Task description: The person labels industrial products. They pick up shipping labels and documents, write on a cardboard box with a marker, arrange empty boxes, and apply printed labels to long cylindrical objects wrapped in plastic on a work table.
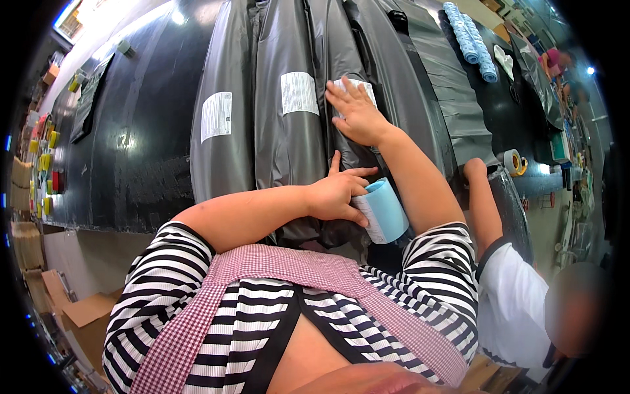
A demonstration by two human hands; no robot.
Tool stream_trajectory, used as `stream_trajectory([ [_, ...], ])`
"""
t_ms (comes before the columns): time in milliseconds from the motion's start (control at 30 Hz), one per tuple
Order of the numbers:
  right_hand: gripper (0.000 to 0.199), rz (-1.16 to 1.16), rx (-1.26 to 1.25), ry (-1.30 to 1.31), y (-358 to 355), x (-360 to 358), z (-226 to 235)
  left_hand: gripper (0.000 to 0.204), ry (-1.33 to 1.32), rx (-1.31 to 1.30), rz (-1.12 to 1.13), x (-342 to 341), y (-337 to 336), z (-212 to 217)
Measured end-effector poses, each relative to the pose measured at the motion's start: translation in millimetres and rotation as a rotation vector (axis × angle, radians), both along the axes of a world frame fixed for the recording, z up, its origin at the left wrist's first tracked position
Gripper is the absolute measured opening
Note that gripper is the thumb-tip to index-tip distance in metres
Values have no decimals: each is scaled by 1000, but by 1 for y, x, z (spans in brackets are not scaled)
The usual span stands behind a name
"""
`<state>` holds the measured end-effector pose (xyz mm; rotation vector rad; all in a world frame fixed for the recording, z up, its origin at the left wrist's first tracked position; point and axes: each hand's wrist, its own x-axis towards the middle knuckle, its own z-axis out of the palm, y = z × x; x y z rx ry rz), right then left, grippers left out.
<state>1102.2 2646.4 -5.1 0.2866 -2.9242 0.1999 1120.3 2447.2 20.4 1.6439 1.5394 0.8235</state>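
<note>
Several long bundles wrapped in dark grey plastic film lie side by side on the black table. White printed labels stick to the left bundle (pixel 223 157) and the middle bundle (pixel 287 141). On the bundle to their right, my right hand (pixel 357 113) lies flat with fingers spread, partly covering another white label (pixel 369 90). Nearer my body, my left hand (pixel 335 196) grips a roll of labels (pixel 388 211) with light blue backing. Its thumb is against the roll's side, while the index finger points away over the film.
The black table (pixel 154 131) extends left, with tape rolls (pixel 44 161) along its far-left edge. Blue patterned rolls (pixel 469 36) lie at the back right, and tape rolls (pixel 512 161) nearer. A co-worker's arm (pixel 484 203) rests at the table on my right. Cardboard boxes (pixel 92 315) stand lower left.
</note>
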Motion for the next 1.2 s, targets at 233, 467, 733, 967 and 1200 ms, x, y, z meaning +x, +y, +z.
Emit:
stream_trajectory([
  [233,74,-221,-550,48,23,6,-14,35,11,43,15,2,-1,-2],
  [467,91,-494,-709,-481,40,61,9,40,25,25,11,-3,-3,-8],
  [733,22,-117,-371,716,-98,200,100,38,-836,28,574,4,-8,19],
  [967,52,-397,-515,629,-133,199,83,42,-1163,-202,308,-4,-43,60],
  [1200,48,-392,-571,603,-131,197,80,25,-643,-17,394,9,-51,49],
])
